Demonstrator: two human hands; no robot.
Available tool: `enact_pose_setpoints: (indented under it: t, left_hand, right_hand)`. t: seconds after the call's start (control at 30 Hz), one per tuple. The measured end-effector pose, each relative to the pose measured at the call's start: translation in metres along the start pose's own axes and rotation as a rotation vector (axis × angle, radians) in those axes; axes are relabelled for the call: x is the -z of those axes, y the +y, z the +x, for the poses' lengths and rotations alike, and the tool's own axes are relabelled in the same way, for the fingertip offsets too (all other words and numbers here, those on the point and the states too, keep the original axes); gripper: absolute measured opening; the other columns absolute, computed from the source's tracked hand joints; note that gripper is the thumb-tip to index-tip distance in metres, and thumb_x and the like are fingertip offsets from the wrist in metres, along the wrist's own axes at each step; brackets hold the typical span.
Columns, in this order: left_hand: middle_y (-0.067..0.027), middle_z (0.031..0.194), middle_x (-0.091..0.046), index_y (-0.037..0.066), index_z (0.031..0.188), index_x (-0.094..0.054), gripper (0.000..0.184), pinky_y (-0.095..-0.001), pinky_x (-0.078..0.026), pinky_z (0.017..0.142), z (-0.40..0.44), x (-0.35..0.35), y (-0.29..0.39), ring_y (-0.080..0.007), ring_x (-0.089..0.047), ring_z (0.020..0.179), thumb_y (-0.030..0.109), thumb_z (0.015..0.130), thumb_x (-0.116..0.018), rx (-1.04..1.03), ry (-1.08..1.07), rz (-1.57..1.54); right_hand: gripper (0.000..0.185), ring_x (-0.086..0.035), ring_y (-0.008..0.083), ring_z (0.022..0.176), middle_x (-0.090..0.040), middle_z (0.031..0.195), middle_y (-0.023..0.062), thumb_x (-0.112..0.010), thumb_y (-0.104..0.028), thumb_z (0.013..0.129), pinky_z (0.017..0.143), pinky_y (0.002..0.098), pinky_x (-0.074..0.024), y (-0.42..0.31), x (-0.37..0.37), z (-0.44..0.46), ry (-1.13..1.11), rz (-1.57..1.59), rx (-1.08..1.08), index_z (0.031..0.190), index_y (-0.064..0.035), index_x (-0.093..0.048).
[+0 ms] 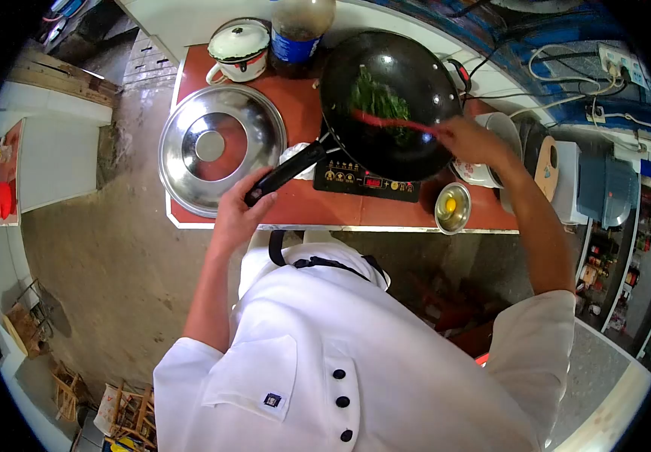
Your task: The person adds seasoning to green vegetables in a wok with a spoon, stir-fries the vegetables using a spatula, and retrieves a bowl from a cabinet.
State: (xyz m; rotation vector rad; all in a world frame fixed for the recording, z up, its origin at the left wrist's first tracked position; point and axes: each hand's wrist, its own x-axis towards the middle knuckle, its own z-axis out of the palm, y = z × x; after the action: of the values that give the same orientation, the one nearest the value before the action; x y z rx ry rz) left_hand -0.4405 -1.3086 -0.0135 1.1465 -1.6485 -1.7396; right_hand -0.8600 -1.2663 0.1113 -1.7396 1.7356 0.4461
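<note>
A black wok [416,90] stands on an induction cooker [344,187] whose display glows red. Chopped green leaves [379,98] lie inside the wok. My left hand [242,205] is closed round the end of the wok's black handle [295,167]. Over the wok's right side, my right hand [474,142] grips a red spatula [397,123], its far end among the greens. Below that hand, near the table edge, is a small metal bowl [453,218] with a cracked egg [450,205] in it.
On the red-topped table [303,217], a steel lid with a glass centre [261,113] lies left of the handle. Behind it stand a white enamel pot [238,45] and a large blue-labelled bottle [295,47]. Cables [559,102] run along the right wall to a power strip [623,66].
</note>
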Motion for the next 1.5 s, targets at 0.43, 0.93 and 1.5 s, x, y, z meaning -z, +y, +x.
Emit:
enact_pose_setpoints:
  t: [0.43,0.93,1.5]
  left_hand:
    - [0.0011,0.082,-0.055,0.000,0.121,-0.056,0.040,-0.0210,-0.040,0.064,0.002,0.002,0.005,-0.0072,-0.046,0.071,0.006,0.083,-0.066,0.017,-0.041,0.013]
    - [0.0032,0.077,-0.051,0.002,0.124,-0.056,0.040,-0.0200,-0.037,0.058,-0.001,0.002,0.004,-0.0050,-0.042,0.065,0.007,0.085,-0.065,0.048,-0.042,0.022]
    - [-0.0031,0.104,-0.052,0.006,0.133,-0.048,0.047,-0.0184,-0.041,0.060,-0.022,-0.001,-0.014,-0.0047,-0.048,0.074,0.016,0.090,-0.062,-0.024,0.267,-0.087]
  right_hand:
    - [0.028,-0.060,0.0217,0.067,-0.061,0.081,0.0157,-0.048,-0.021,0.093,0.057,0.0363,-0.0473,-0.047,-0.023,0.029,0.082,0.507,-0.248,0.112,-0.0035,-0.060]
    - [0.043,-0.040,0.0081,0.042,-0.046,0.062,-0.0004,-0.047,-0.020,0.097,0.037,0.0227,-0.0322,-0.013,-0.071,0.036,0.443,1.024,-0.370,0.137,-0.0089,-0.041]
    - [0.032,-0.067,0.0315,0.085,-0.067,0.096,0.0147,-0.054,-0.016,0.087,0.072,0.0431,-0.0516,0.052,0.038,-0.090,0.027,-0.549,-0.410,0.119,-0.0183,-0.061]
